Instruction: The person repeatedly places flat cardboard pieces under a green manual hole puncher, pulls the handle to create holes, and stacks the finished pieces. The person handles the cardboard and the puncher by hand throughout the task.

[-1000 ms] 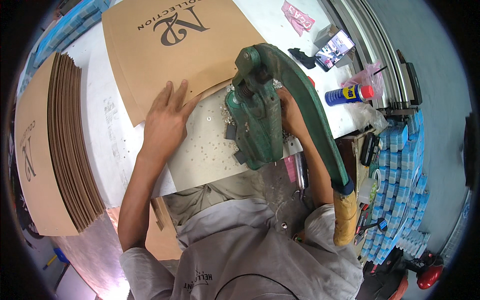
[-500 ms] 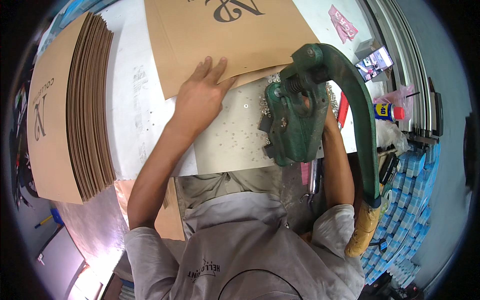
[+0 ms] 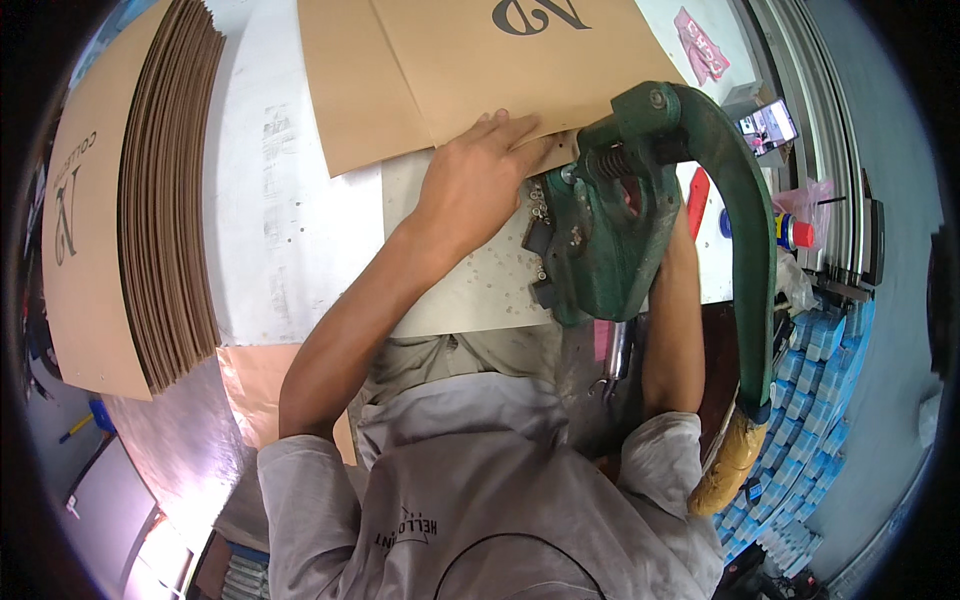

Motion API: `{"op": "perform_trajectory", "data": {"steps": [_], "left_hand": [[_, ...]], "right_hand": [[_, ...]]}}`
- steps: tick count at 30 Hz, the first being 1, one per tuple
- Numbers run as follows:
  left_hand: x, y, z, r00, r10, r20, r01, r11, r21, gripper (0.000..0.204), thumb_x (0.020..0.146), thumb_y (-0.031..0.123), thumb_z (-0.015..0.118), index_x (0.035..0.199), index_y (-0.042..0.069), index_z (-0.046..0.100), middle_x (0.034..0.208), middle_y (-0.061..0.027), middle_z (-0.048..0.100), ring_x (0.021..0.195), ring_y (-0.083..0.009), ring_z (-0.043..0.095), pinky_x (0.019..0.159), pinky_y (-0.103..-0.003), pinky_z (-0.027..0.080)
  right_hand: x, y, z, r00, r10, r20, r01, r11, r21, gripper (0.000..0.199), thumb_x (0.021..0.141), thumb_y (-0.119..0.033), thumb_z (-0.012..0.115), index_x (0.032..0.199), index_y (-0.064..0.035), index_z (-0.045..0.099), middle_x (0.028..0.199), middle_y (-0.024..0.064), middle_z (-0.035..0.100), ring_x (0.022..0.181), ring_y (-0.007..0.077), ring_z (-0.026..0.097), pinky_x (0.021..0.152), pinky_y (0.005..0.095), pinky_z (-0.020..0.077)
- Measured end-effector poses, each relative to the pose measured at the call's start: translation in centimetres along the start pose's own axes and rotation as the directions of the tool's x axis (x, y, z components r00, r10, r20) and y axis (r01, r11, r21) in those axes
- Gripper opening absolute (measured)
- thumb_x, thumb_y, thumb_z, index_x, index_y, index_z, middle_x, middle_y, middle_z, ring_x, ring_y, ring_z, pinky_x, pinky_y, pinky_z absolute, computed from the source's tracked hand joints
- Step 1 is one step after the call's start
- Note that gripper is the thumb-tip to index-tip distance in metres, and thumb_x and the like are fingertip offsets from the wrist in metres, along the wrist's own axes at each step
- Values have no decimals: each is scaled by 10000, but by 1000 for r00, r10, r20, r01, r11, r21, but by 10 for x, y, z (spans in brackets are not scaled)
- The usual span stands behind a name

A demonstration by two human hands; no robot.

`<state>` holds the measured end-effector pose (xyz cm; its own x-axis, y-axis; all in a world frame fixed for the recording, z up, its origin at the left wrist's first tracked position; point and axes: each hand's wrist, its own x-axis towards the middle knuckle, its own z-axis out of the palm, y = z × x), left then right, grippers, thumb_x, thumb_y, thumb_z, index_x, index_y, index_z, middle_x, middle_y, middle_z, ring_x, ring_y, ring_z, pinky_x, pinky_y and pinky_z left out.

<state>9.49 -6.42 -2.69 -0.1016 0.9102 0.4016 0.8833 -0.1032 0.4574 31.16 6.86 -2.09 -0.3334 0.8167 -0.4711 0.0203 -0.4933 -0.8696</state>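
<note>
Our left hand [image 3: 478,175] lies flat, fingers spread, on the near edge of a brown card sheet [image 3: 520,70], pinning it to the white surface [image 3: 290,230] just left of the green lever press [image 3: 610,240]. The grip of this hand is open, pressing rather than clasping. The sheet's corner slips under the press head, touching our fingertips [image 3: 530,150]. Our right forearm [image 3: 672,330] runs up behind the press, and the right hand is hidden by the green body, so we cannot tell how its grip stands. The press's long curved handle [image 3: 755,260] sweeps down to the right of the press, ending in a tan wrapped end [image 3: 728,465]. Far left of the press, a thick stack of brown sheets [image 3: 150,200] rests on the surface. To the right of the press sit a spray can [image 3: 795,232] and a phone [image 3: 768,127], well apart from our left hand.
</note>
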Motion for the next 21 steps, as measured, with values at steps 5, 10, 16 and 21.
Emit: {"op": "perform_trajectory", "data": {"steps": [5,10,16,21], "left_hand": [[10,26,-11,994,-73,75,77,996,-40,364,807,64,722,1167,109,756,1153,-83,681,1054,-312,644,877,-407,564],[7,35,6,992,-105,63,107,994,-26,246,829,184,774,1062,106,792,1011,-57,652,957,-280,605,813,-394,558],[11,37,15,995,-98,28,97,995,12,216,816,200,787,1013,115,810,990,-54,660,951,-285,606,808,-392,559],[6,33,8,991,-130,11,130,992,-3,240,804,207,801,1018,99,810,995,-66,670,959,-292,610,816,-395,558]], "right_hand": [[0,12,-10,992,-58,109,40,987,158,262,1026,-171,596,1161,40,671,1057,141,739,873,221,721,771,366,600],[-17,19,-17,984,-177,30,179,980,-87,117,922,-19,683,998,60,724,899,134,757,668,194,701,636,307,580],[-26,-17,-49,945,-275,175,309,584,-751,138,965,-86,671,1050,0,738,880,83,732,732,160,693,629,291,541],[-170,-131,-29,516,-682,519,821,219,-527,613,1030,-441,482,1451,3,519,1462,244,550,1342,346,523,1070,432,462]]}}
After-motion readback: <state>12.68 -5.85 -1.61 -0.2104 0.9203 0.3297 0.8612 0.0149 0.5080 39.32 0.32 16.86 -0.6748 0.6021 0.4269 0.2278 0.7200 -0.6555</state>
